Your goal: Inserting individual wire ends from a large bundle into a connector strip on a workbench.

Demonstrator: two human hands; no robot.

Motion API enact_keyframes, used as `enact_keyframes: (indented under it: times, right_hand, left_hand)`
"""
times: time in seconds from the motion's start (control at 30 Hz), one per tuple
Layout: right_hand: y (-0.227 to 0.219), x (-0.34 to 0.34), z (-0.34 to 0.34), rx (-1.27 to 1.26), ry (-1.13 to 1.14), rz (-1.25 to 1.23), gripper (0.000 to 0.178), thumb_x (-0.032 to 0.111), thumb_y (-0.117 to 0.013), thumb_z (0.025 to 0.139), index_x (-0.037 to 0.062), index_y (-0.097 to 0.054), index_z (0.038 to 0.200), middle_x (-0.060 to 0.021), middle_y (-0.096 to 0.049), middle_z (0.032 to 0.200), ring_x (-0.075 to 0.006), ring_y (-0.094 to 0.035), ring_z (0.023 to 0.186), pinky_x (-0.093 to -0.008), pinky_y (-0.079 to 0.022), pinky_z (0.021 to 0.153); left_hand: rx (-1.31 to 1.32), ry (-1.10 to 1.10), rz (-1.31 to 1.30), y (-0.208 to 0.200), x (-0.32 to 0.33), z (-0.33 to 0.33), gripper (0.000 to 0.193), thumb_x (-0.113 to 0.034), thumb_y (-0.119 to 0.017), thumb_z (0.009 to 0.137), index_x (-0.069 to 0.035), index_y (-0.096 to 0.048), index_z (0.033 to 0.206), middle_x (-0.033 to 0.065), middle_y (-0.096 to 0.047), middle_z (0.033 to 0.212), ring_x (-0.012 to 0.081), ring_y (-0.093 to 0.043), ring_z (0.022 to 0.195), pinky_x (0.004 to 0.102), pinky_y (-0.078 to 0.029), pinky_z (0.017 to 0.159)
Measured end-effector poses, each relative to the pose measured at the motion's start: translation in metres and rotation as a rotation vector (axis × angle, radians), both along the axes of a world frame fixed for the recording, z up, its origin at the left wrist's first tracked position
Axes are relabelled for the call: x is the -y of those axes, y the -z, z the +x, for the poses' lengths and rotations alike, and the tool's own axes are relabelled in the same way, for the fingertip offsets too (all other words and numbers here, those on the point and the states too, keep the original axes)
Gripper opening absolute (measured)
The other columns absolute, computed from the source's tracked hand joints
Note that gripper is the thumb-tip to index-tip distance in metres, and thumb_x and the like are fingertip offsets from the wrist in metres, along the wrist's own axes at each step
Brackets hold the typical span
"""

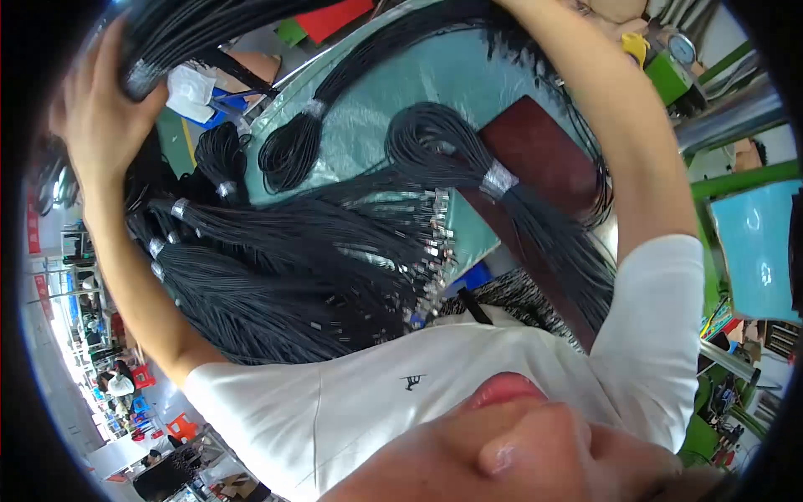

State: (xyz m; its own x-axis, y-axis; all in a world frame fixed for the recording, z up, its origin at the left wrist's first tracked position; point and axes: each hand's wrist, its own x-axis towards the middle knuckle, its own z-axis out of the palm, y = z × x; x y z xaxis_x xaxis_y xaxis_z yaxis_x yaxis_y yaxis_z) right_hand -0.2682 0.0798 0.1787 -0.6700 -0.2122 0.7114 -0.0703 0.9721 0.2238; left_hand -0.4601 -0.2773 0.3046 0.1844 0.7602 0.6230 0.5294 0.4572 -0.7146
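Note:
My left hand (96, 109) is raised at the upper left, its fingers closed on a bundle of black cables (180, 29) bound with silver tape, which runs across the top edge. My right forearm (619, 117) rises along the right side and leaves the picture at the top, so my right hand is hidden. Between my arms, several more black cable bundles (276, 268) with silver tape wraps and metal end pieces lie on a teal table (401, 84). One coiled bundle (435, 138) lies partly on a dark red board (544, 155).
My white shirt (335, 402) fills the lower middle. Another coiled bundle (288, 151) lies at the table's far left. A teal panel (753, 251) and green frame bars (736, 180) stand at the right. A workshop floor with red stools (138, 376) shows at the lower left.

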Motion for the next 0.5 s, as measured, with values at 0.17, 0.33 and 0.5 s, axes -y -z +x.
enact_keyframes:
  times: [0.17,0.33,0.5]
  right_hand:
    - [-0.022,-0.064,0.026,0.35,0.228,0.114,0.033,0.035,-0.057,0.084,0.0087,-0.068,0.101,-0.0131,-0.067,0.104,-0.0299,-0.06,0.098,-0.0393,-0.047,0.087]
    - [0.118,-0.075,0.08,1.428,0.561,-1.121,0.05,0.049,-0.055,0.089,0.0048,-0.064,0.111,-0.0078,-0.068,0.098,-0.0195,-0.062,0.09,-0.0377,-0.05,0.074]
    - [0.212,-0.078,0.095,0.881,0.567,-1.127,0.054,0.053,-0.052,0.09,-0.0001,-0.066,0.092,-0.0149,-0.069,0.09,-0.0281,-0.065,0.087,-0.0392,-0.049,0.076]
  left_hand:
    - [0.312,0.131,0.079,0.083,-0.068,-0.002,0.075,-0.036,-0.072,0.065,-0.025,-0.048,0.136,0.0048,-0.058,0.123,0.0263,-0.053,0.115,0.0489,-0.035,0.097]
    - [0.753,-0.017,-0.349,0.25,-0.102,-0.024,0.076,-0.034,-0.072,0.061,-0.012,-0.05,0.13,0.0132,-0.057,0.117,0.0314,-0.051,0.113,0.0498,-0.036,0.096]
    - [0.926,-0.09,-0.362,0.324,-0.089,-0.031,0.083,-0.036,-0.074,0.057,-0.009,-0.048,0.132,0.0095,-0.052,0.115,0.0283,-0.05,0.109,0.0444,-0.035,0.094]
